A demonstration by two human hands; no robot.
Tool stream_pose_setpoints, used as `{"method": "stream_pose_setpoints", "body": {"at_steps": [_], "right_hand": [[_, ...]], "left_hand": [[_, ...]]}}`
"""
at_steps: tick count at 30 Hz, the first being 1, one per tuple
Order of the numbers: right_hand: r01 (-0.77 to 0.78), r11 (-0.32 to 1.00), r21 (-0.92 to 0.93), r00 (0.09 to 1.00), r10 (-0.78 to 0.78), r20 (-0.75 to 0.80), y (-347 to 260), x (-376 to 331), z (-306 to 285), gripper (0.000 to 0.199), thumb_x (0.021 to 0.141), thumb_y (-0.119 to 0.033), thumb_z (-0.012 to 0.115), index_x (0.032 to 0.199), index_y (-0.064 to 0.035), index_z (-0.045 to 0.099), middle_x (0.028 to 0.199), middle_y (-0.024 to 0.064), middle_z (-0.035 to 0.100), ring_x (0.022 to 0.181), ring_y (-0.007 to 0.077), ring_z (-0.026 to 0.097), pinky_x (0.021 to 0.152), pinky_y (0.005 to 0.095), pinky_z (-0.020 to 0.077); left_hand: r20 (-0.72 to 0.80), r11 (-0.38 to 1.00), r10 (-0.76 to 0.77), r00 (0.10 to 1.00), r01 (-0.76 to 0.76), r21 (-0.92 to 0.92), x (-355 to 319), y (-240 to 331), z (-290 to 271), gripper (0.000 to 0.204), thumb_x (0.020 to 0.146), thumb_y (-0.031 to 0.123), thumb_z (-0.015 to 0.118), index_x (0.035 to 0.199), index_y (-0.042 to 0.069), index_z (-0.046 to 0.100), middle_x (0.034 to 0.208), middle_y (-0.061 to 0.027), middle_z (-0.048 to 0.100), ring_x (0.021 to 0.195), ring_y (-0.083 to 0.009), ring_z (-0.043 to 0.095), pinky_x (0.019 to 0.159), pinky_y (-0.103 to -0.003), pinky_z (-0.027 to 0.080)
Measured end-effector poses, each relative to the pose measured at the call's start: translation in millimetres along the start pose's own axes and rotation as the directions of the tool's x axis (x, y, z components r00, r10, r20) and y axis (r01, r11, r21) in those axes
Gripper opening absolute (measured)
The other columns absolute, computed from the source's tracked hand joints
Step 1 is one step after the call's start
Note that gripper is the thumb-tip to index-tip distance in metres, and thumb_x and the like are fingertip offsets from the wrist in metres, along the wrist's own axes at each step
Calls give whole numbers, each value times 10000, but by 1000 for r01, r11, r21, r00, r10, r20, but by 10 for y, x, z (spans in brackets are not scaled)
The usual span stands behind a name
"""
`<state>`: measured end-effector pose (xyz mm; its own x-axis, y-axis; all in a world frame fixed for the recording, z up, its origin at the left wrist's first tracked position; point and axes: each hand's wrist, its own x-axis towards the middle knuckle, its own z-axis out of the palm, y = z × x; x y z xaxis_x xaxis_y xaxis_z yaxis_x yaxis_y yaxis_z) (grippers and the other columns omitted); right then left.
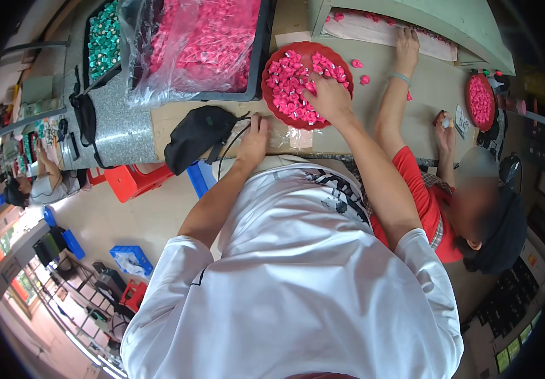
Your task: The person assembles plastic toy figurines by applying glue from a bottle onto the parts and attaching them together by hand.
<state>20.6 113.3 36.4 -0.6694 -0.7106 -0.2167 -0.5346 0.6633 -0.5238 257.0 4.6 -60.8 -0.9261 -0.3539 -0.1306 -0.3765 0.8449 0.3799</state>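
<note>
My right hand (331, 100) reaches into a round red scalloped tray (309, 46) heaped with small pink pieces (285, 85). Its thumb and forefinger look apart, while the other fingertips are partly lost from sight. My left hand (254, 140) rests at the table's near edge with its fingers stretched out, holding nothing that I can see. Beside it lies a black cloth bag or cap (200, 136), whose thin black cord runs close to those fingers. A few loose pink pieces (364, 79) are scattered to the right of the tray.
Behind my left hand stands a dark crate (263, 47) of pink pieces under clear plastic. Further left, a bin holds green pieces (104, 43). A person in red (414, 183) works on my right, one arm reaching under a pale cabinet (480, 31). Red stools (135, 182) stand lower left.
</note>
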Motion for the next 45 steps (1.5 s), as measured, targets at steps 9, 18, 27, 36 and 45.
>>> {"method": "stream_pose_setpoints", "body": {"at_steps": [9,18,27,36,45], "right_hand": [[171,827,536,982,-101,-158,-207,-371,-210,233,817,-207,701,956,-36,629,763,181,639,742,339,651,701,401,493],[119,879,461,979,-25,-204,-196,-400,-260,252,817,-225,716,951,-33,623,757,217,633,751,379,649,685,427,493],[63,885,461,987,12,-159,-64,-546,89,248,810,-220,714,957,-41,624,746,208,634,740,378,648,683,432,492],[14,907,420,989,49,-139,-75,-518,184,251,809,-223,710,967,-51,620,734,210,626,741,372,652,677,448,489],[-22,997,-71,995,14,-103,-226,-279,83,346,851,-241,660,1177,-141,600,1073,179,630,880,391,660,743,484,547]], "left_hand": [[454,-496,-100,885,352,-794,-188,973,-1987,409,1051,399,355,1192,49,512,849,-109,609,583,-108,369,565,-268,345],[74,-312,62,995,90,-946,-343,1473,-2855,387,1053,473,205,1032,99,301,821,-237,607,618,-145,432,608,-273,380],[-51,-333,196,979,18,-943,-465,1574,-3179,381,1050,458,190,1032,87,274,851,-267,625,761,-250,611,766,-349,474],[-47,-397,244,969,56,-916,-435,1519,-3278,397,1047,464,163,1016,83,268,835,-273,628,719,-251,610,721,-330,470],[-23,-450,289,957,114,-886,-308,1475,-3330,426,1042,483,140,1001,83,280,755,-247,623,644,-217,573,647,-294,441]]}}
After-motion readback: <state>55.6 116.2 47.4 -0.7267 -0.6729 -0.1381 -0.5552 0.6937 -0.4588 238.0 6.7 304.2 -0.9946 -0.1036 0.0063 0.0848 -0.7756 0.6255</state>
